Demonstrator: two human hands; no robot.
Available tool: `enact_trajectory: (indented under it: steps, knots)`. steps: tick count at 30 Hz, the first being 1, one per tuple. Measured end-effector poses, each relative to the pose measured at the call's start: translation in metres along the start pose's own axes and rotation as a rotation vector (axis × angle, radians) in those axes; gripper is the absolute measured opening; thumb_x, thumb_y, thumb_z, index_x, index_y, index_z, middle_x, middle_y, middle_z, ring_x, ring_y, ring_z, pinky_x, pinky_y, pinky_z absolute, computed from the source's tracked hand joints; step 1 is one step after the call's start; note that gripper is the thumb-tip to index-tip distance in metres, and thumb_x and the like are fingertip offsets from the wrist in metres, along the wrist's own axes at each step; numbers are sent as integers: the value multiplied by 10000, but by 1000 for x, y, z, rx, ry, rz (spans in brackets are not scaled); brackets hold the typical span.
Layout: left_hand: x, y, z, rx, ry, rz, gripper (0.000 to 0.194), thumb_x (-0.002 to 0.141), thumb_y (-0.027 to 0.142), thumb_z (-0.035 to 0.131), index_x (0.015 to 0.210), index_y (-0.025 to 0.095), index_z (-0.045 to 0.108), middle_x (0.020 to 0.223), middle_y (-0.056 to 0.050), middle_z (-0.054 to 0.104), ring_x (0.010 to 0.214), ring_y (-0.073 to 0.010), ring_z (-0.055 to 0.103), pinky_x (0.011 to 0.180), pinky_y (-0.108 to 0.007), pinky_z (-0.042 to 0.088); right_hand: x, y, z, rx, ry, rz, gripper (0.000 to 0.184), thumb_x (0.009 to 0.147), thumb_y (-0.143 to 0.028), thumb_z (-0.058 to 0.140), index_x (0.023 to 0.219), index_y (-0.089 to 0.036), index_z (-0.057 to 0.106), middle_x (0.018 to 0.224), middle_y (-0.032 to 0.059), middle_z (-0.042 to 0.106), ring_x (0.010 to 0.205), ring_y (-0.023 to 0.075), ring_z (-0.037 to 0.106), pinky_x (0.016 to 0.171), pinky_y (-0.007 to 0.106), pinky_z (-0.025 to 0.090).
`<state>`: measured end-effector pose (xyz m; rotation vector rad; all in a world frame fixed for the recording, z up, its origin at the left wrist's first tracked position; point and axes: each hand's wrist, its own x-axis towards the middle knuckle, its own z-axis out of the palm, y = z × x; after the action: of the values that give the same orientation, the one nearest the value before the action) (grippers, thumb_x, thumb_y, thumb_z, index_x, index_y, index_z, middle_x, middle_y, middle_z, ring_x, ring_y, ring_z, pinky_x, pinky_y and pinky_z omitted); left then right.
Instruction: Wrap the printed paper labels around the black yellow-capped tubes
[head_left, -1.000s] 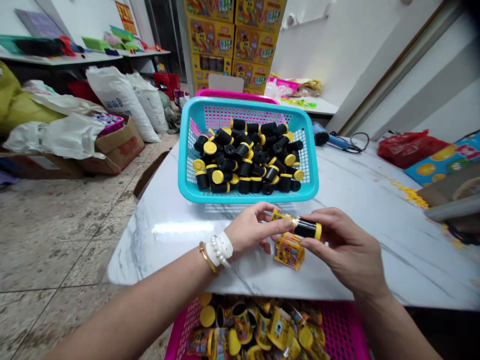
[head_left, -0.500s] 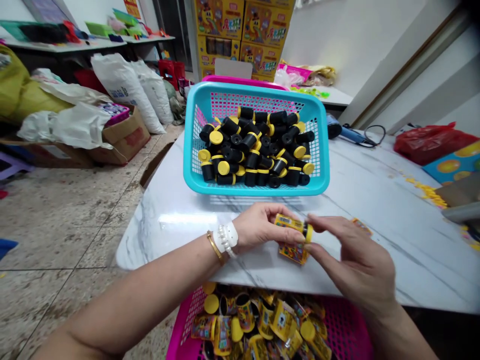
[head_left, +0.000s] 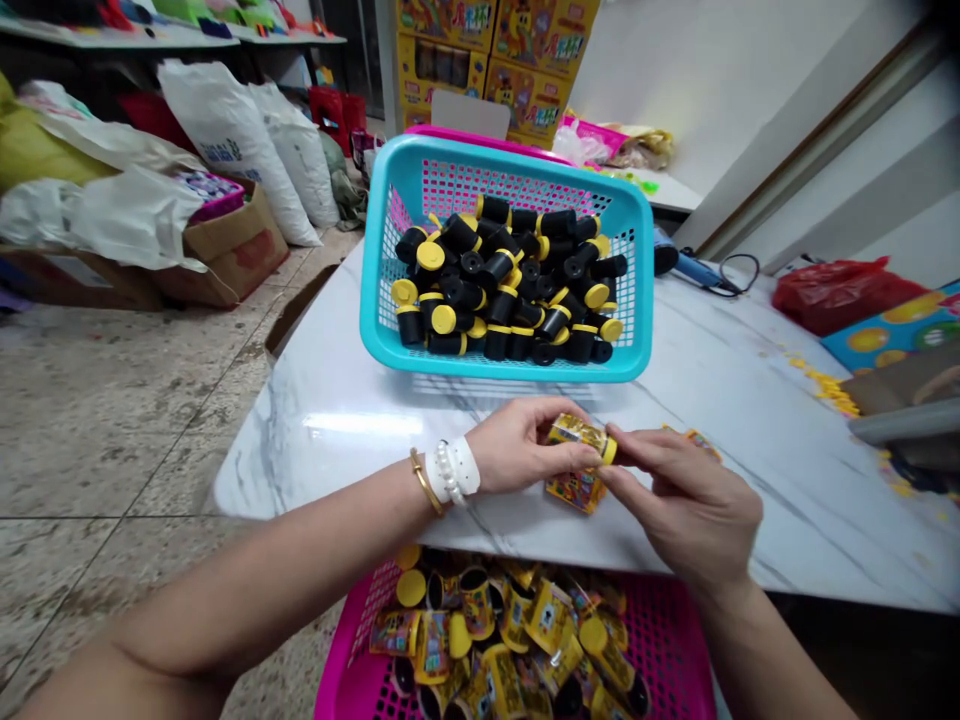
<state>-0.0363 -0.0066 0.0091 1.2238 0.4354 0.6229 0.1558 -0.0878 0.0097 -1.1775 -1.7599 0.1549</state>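
My left hand (head_left: 517,447) is closed around a small canister (head_left: 579,431) wrapped in a printed yellow sleeve, lying nearly sideways over the table. At the canister's right end, the thumb and fingers of my right hand (head_left: 694,505) pinch its yellow cap. Flat printed yellow sleeves (head_left: 574,492) lie on the marble-patterned table just beneath. Beyond my hands stands a turquoise basket (head_left: 510,369) full of bare black canisters (head_left: 499,266) with yellow caps. Below the table edge, a pink basket (head_left: 336,650) holds many canisters (head_left: 551,615) in yellow printed sleeves.
More printed sleeves (head_left: 703,446) lie partly hidden behind my right hand. On the table's right are a blue tool with a cord (head_left: 705,272), a red plastic bag (head_left: 832,293) and scattered yellow bits (head_left: 829,388). Yellow printed boxes (head_left: 532,75) are stacked behind the baskets. White sacks (head_left: 225,150) stand on the floor.
The canister has slid further into its sleeve: the black band seen earlier beside the cap is now covered. My right hand has moved slightly left with it. The whole view has shifted a little.
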Motion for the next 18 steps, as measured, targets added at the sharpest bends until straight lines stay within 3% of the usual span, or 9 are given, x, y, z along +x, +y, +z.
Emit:
enact_trajectory:
  steps: [3,5,9,12,14,18]
  knots:
    - [-1,-3,3,96,52,98,284,796,368,761,970,179,639,849,-2,628,751,-122,573,707,-256,464,0,-3,9,194,57,184,419,797,-97,791,1135,-342,760,999,-9,768,831,134,722,699,231,617]
    - [-1,-2,2,143,75,92,343,786,438,769,965,176,640,828,-5,623,723,-124,574,674,-251,462,0,-3,14,240,49,219,398,808,-100,779,1124,-340,766,997,-7,763,856,137,723,699,228,624]
    - [3,2,-3,69,84,-73,526,806,687,641,910,175,581,633,16,577,505,-104,510,512,-234,407,0,4,13,177,61,134,457,798,-82,777,1169,-345,748,1084,18,745,946,166,720,788,284,640]
    - [4,2,-5,4,63,-76,473,812,632,672,894,180,554,601,39,546,483,-88,470,483,-212,371,0,8,10,78,63,61,474,751,-88,819,1148,-342,762,1068,24,758,888,170,725,785,302,639]
    - [3,0,-4,31,49,26,365,819,488,724,945,173,590,668,42,547,551,-82,480,529,-205,391,-1,8,11,120,70,159,394,753,-131,830,1096,-319,785,1003,27,775,823,169,728,719,290,639]
    - [0,-3,-2,178,86,186,207,855,319,687,1001,176,658,813,11,595,694,-95,527,645,-220,439,-4,7,20,441,76,567,213,746,-269,856,954,-249,816,875,34,792,723,192,744,676,327,652]
